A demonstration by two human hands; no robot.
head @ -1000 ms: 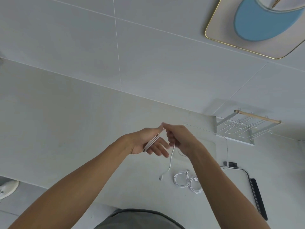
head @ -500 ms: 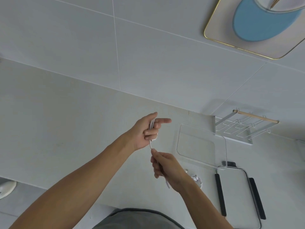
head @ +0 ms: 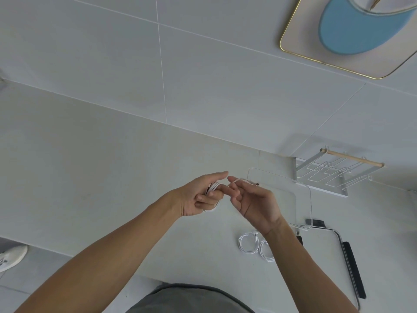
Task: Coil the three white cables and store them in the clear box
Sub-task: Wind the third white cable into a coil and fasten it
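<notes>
My left hand point(head: 199, 195) is closed around a bundle of white cable point(head: 211, 189) wound over its fingers. Just to its right, my right hand point(head: 252, 203) pinches the cable's free end, and the plug tip point(head: 257, 183) sticks out above its fingers. Two coiled white cables point(head: 248, 242) lie side by side on the white countertop below my right wrist, the right one partly hidden by my forearm. The clear box point(head: 309, 199) stands empty behind my right hand.
A white wire rack with a wooden rod point(head: 334, 172) sits at the back right against the tiled wall. A metal frame with black grips point(head: 352, 265) lies at the right edge. A gold-rimmed tray with a blue shape point(head: 352, 35) is at the top right. A white shoe point(head: 11, 256) is on the floor at left.
My right hand has risen from below the left hand up to its fingertips, bringing the cable's free end along. The dangling length has been taken up into the bundle.
</notes>
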